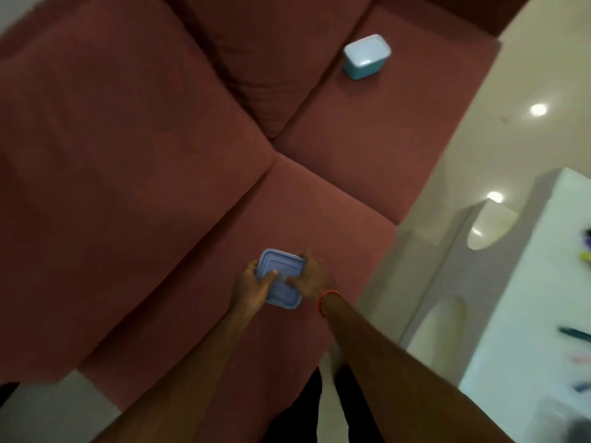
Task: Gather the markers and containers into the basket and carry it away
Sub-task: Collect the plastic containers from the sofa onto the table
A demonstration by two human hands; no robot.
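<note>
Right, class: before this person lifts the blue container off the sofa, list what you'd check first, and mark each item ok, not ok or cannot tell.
1. Left hand on blue container: ok.
2. Right hand on it too: ok.
3. Lid seated flat: cannot tell, blurred.
4. Second container, farther along the sofa, collected: not ok.
5. Markers off the white table: not ok.
6. Basket within reach: cannot tell, not in view.

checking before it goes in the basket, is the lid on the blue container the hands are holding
On. The lid covers the top of the blue container, with both thumbs resting on it. Whether it is snapped fully shut cannot be told.
</note>
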